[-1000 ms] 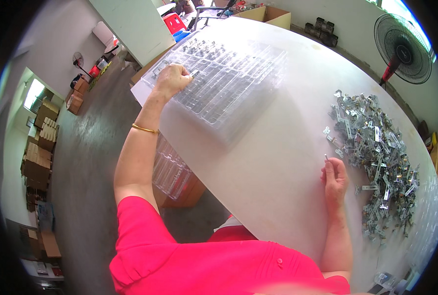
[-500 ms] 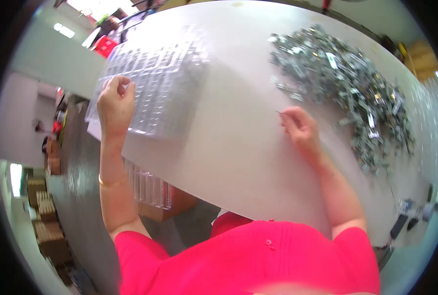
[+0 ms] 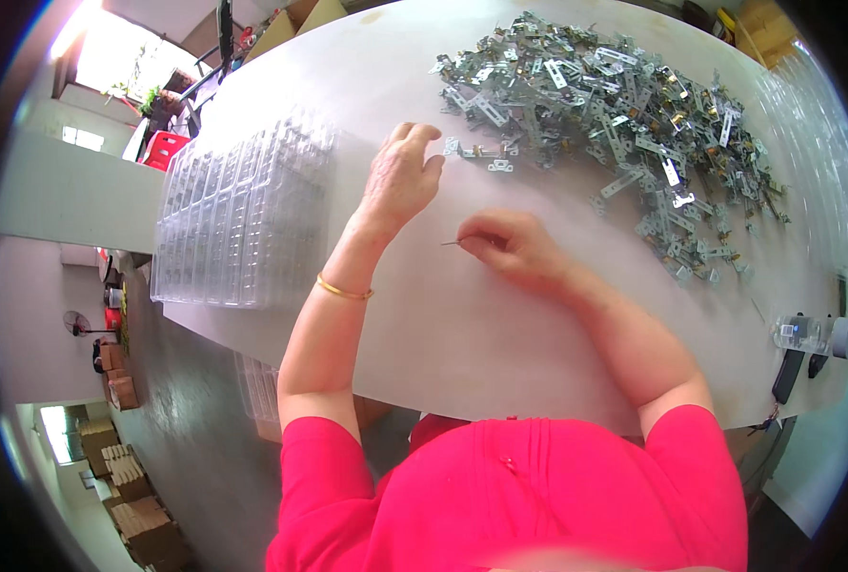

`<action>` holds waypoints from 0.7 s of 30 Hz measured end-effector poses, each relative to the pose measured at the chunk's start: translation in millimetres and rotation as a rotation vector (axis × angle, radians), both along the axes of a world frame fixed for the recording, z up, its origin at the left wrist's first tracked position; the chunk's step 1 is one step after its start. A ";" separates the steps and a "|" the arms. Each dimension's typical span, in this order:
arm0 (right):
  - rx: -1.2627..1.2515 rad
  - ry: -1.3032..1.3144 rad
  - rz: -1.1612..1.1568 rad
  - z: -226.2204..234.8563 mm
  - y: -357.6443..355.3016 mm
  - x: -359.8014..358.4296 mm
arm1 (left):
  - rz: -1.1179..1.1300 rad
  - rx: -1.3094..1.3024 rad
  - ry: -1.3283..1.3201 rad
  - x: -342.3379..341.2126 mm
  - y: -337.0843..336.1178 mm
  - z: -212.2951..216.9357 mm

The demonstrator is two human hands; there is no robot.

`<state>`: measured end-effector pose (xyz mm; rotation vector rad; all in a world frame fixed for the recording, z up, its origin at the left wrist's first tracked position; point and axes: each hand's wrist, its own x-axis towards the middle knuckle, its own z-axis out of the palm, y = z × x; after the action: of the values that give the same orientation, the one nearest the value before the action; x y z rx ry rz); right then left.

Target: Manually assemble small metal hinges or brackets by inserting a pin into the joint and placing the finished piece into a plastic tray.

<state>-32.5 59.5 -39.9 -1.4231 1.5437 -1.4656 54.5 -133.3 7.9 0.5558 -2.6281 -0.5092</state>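
Note:
My left hand (image 3: 403, 179) reaches over the table with its fingers apart and nothing between them. Just beyond its fingertips, a loose flat metal bracket (image 3: 476, 150) lies at the left edge of a big heap of small silvery metal brackets (image 3: 624, 119). My right hand (image 3: 514, 246) is pinched closed in front of the heap. A short, thin metal pin (image 3: 450, 243) sticks out leftward from its fingertips; the rest of it is hidden in the grip.
Stacked clear plastic trays (image 3: 224, 219) with rows of compartments stand on the white table (image 3: 443, 343) at left. More clear plastic (image 3: 805, 143) lies at the right edge. A clear bottle (image 3: 810, 336) lies near a dark bar-shaped object (image 3: 787, 377) at lower right.
My left hand has moved right from over the trays to the edge of the bracket heap, its fingers spreading. My right hand has shifted left, still pinching the pin. The view has turned slightly.

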 end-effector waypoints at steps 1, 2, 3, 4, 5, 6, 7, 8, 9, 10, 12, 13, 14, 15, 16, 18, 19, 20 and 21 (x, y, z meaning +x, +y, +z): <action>-0.001 -0.003 -0.009 -0.9 0.1 -0.3 | -0.009 -0.001 -0.003 -8.5 -2.2 -5.3; -0.012 -0.043 -0.004 -2.5 -0.3 0.4 | -0.076 -0.026 -0.023 -15.4 -4.5 -9.9; -0.021 -0.084 0.000 -3.9 -0.3 0.6 | -0.144 -0.048 -0.044 -21.4 -5.2 -13.3; -0.020 -0.087 -0.006 -3.8 0.0 0.5 | -0.171 -0.077 -0.053 -25.4 -5.8 -16.6; -0.019 -0.096 -0.001 -3.3 0.2 0.7 | -0.176 -0.077 -0.057 -28.9 -7.0 -19.6; -0.018 -0.104 0.004 -2.6 0.5 0.6 | -0.190 -0.072 -0.100 -32.6 -7.5 -20.4; -0.018 -0.106 0.001 -2.2 0.6 0.3 | -0.203 -0.068 -0.143 -34.4 -7.7 -21.4; -0.006 -0.099 0.007 -2.0 0.4 -0.1 | -0.205 -0.068 -0.145 -34.9 -8.1 -22.3; 0.004 -0.092 0.014 -1.5 0.1 -0.8 | -0.209 -0.041 -0.184 -35.8 -7.6 -20.3; 0.003 -0.093 0.014 -0.7 0.2 -1.2 | -0.212 -0.014 -0.223 -36.3 -7.0 -18.4; 0.028 -0.105 0.026 0.3 0.8 -1.4 | -0.220 -0.003 -0.190 -34.7 -4.3 -16.5; 0.029 -0.106 0.025 -0.3 1.1 -1.1 | -0.228 0.008 -0.156 -34.2 -3.0 -16.2; 0.032 -0.121 0.027 -1.0 1.3 -1.0 | -0.229 0.011 -0.157 -34.6 -2.9 -16.1; 0.033 -0.135 0.029 -0.8 1.3 -0.8 | -0.256 -0.024 -0.159 -34.9 -3.7 -14.7; 0.035 -0.135 0.028 -0.6 1.2 -1.0 | -0.283 -0.059 -0.161 -34.8 -4.2 -13.5; 0.003 -0.069 0.018 -0.6 2.3 -2.7 | -0.288 -0.102 -0.156 -34.0 -4.1 -10.3; 0.007 -0.068 0.012 -1.7 1.9 -2.5 | -0.291 -0.147 -0.150 -34.0 -3.5 -8.2; -0.010 -0.086 0.021 -3.8 -0.2 -1.0 | -0.297 -0.143 -0.149 -33.1 -3.3 -5.7; -0.028 -0.103 0.028 -5.2 -1.4 -0.5 | -0.305 -0.172 -0.159 -32.0 -3.3 -2.2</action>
<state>-33.0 58.1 -45.1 -1.3573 1.4400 -1.5252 22.5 -136.7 5.7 0.1460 -2.8916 -0.3322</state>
